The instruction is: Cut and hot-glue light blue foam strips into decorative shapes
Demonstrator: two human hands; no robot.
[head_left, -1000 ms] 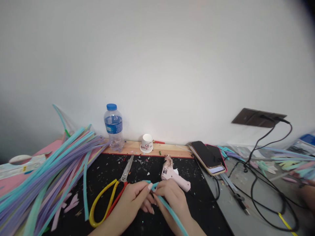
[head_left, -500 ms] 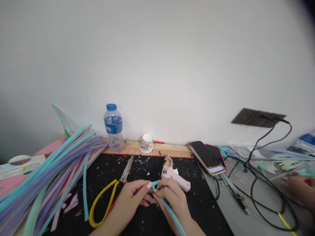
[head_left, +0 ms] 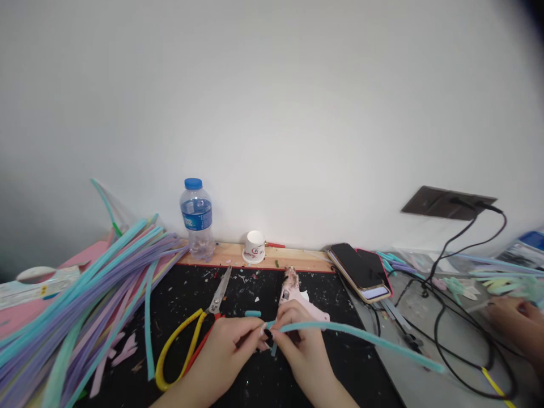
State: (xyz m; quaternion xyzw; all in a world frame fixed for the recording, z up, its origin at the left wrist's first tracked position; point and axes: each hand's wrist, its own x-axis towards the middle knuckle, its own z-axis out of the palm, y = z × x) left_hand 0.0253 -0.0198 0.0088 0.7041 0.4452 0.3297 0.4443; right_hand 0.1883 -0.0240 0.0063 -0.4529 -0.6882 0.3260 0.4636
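A long light-blue fuzzy strip stretches out to the right from between my hands. My right hand pinches it close to its left end. Fingertips of my left hand are closed on that same end, touching the right fingers. A small pale-blue piece hangs just below the fingertips. Behind my left hand, a short blue piece lies on the black mat. Yellow-and-red-handled scissors lie open left of my left hand. The pink glue gun rests behind my right hand, partly covered by it.
A heap of pastel strips covers the left side. Along the wall stand a water bottle and a paper cup. Phones and black cables are on the right, beside another person's hand.
The long strip, which pointed down toward me, has swung out to the right. A short blue piece now shows on the mat behind my left hand.
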